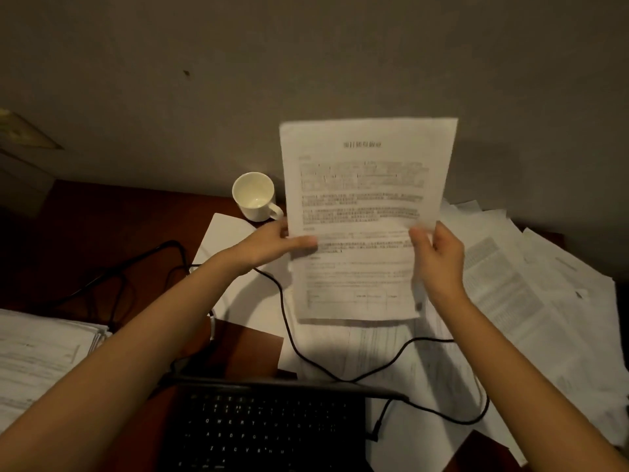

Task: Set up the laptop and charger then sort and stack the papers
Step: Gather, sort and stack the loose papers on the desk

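Observation:
I hold a printed sheet of paper [364, 212] upright above the desk. My left hand [275, 245] pinches its left edge, thumb on the front. My right hand [439, 257] grips its right edge. Below lies the black laptop [269, 427], its keyboard facing me. The black charger cable [289, 321] loops across the desk and over loose papers [531, 301] spread at the right; its plug end [374, 434] lies loose beside the laptop. A stack of papers [41, 352] sits at the left.
A white mug [255, 195] stands at the back by the grey wall, just left of the held sheet. A blank white sheet [224, 236] lies under my left wrist. More black cable [112, 277] trails over the dark wooden desk [102, 216] at the left.

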The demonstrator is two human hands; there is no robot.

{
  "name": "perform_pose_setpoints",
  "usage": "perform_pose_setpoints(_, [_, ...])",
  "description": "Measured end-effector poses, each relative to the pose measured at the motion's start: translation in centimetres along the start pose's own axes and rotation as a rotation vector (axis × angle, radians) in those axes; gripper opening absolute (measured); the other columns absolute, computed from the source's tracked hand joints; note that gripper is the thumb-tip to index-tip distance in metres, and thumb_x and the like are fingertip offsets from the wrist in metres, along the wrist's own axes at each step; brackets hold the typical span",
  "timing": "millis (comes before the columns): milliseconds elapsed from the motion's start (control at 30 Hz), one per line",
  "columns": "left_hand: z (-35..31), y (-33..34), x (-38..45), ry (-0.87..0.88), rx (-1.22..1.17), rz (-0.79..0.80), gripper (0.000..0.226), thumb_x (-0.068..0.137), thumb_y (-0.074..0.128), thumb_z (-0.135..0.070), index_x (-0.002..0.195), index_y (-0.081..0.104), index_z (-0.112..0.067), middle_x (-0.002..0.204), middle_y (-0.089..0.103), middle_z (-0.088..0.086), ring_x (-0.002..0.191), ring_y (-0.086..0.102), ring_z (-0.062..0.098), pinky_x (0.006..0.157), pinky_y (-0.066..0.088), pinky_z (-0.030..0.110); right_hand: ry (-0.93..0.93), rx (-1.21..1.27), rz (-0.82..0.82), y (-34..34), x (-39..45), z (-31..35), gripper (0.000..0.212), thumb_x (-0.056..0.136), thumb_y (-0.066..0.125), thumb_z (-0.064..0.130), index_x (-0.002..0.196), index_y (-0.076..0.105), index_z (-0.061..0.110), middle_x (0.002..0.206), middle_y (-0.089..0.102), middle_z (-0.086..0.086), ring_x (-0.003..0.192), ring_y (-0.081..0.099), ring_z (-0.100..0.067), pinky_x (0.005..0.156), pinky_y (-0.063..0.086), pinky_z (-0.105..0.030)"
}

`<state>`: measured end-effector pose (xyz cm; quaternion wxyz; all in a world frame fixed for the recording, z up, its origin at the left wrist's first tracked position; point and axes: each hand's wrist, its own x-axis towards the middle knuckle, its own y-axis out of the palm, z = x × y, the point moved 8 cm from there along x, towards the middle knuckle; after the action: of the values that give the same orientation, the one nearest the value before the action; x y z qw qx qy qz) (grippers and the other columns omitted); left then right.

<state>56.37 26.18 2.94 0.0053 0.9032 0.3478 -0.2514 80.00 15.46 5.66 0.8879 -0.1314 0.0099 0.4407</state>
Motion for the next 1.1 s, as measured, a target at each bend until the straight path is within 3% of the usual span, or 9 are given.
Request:
perform_pose_setpoints(133, [-2.6, -1.4, -1.4, 0.154, -0.287, -0.132, 0.036, 0.085, 0.068, -0.021, 0.119, 0.059, -0.025, 0.117, 0.067, -0.005, 0.108, 0.065, 0.013, 0.088, 0.054, 0.031, -0.021, 0.062, 0.086, 2.4, 0.8, 3.0, 0.013, 0.095, 0.054, 0.011, 0.101, 0.063, 0.016, 0.093, 0.068, 0.008, 0.081, 0.066, -0.003, 0.072, 0.055, -0.019])
perform_pose_setpoints(267, [-2.7, -5.5, -3.1, 0.149, -0.139, -0.585, 0.018, 0.095, 0.056, -0.014, 0.108, 0.066, -0.008, 0.1, 0.068, 0.001, 0.083, 0.063, 0.005, 0.08, 0.052, 0.027, 0.1, -0.023, 0.21, 4.8, 2.1, 0.6, 0.021, 0.101, 0.04, 0.022, 0.096, 0.059, 0.018, 0.089, 0.063, -0.001, 0.084, 0.061, -0.016, 0.071, 0.051, -0.025])
perform_pose_setpoints(400, [-3.1, -7.7, -4.9, 0.2, 0.008, -0.878, 0.016, 0.096, 0.054, -0.018, 0.101, 0.064, -0.006, 0.083, 0.06, -0.005, 0.072, 0.055, -0.004, 0.068, 0.047, 0.023, 0.228, -0.595, 0.475, 6.2, 1.9, -7.1, 0.028, 0.093, 0.056, 0.013, 0.121, 0.056, 0.009, 0.115, 0.062, -0.008, 0.104, 0.06, -0.022, 0.074, 0.043, -0.019])
perform_pose_setpoints(500, [-2.2, -7.9, -5.1, 0.17, -0.01, -0.915, 0.018, 0.099, 0.05, -0.021, 0.104, 0.062, -0.009, 0.08, 0.056, -0.013, 0.072, 0.055, -0.007, 0.058, 0.043, 0.004, 0.19, -0.944, 0.697, 7.3, 0.4, -10.9, 0.063, 0.079, 0.075, 0.022, 0.133, 0.046, 0.01, 0.131, 0.049, -0.009, 0.116, 0.049, -0.024, 0.09, 0.042, -0.026])
perform_pose_setpoints(567, [-1.5, -7.9, -5.1, 0.139, -0.003, -0.925, 0.02, 0.1, 0.047, -0.019, 0.109, 0.061, -0.008, 0.084, 0.057, -0.014, 0.076, 0.055, -0.005, 0.059, 0.043, 0.001, 0.124, -1.12, 0.717, 7.7, 0.1, -11.6, 0.076, 0.072, 0.08, 0.029, 0.135, 0.042, 0.012, 0.131, 0.043, -0.009, 0.118, 0.044, -0.024, 0.095, 0.043, -0.034])
perform_pose_setpoints(733, [-0.5, -8.1, -5.1, 0.094, 0.025, -0.923, 0.024, 0.1, 0.045, -0.015, 0.118, 0.06, -0.008, 0.102, 0.059, -0.007, 0.094, 0.056, 0.004, 0.065, 0.045, 0.002, -0.123, -1.461, 0.886, 9.5, -0.6, -11.5, 0.069, 0.065, 0.084, 0.031, 0.12, 0.047, 0.015, 0.116, 0.054, -0.004, 0.106, 0.05, -0.022, 0.082, 0.039, -0.031])
perform_pose_setpoints(833, [-0.6, -7.9, -4.9, 0.094, 0.043, -0.888, 0.022, 0.1, 0.046, -0.015, 0.115, 0.061, -0.011, 0.096, 0.059, -0.011, 0.087, 0.057, 0.0, 0.063, 0.044, 0.002, -0.054, -1.57, 0.982, 9.6, -0.8, -12.0, 0.05, 0.068, 0.082, 0.027, 0.111, 0.059, 0.016, 0.109, 0.063, -0.001, 0.099, 0.057, -0.019, 0.078, 0.036, -0.027])
perform_pose_setpoints(967, [-1.2, -7.3, -4.9, 0.125, 0.116, -0.798, 0.014, 0.099, 0.046, -0.016, 0.104, 0.059, -0.02, 0.085, 0.056, -0.017, 0.077, 0.054, -0.006, 0.06, 0.042, 0.004, 0.029, -1.407, 0.924, 8.6, -0.1, -11.6, 0.034, 0.076, 0.074, 0.015, 0.11, 0.066, 0.017, 0.107, 0.067, -0.002, 0.095, 0.06, -0.018, 0.071, 0.042, -0.024])
perform_pose_setpoints(1100, [-1.6, -6.5, -4.9, 0.149, 0.243, -0.686, 0.021, 0.1, 0.046, -0.021, 0.11, 0.064, -0.016, 0.097, 0.063, -0.003, 0.085, 0.056, 0.008, 0.069, 0.044, 0.019, -0.058, -1.081, 0.632, 7.2, 1.5, -6.3, 0.012, 0.08, 0.073, 0.018, 0.091, 0.068, 0.018, 0.095, 0.068, 0.0, 0.091, 0.061, -0.02, 0.078, 0.044, -0.03])
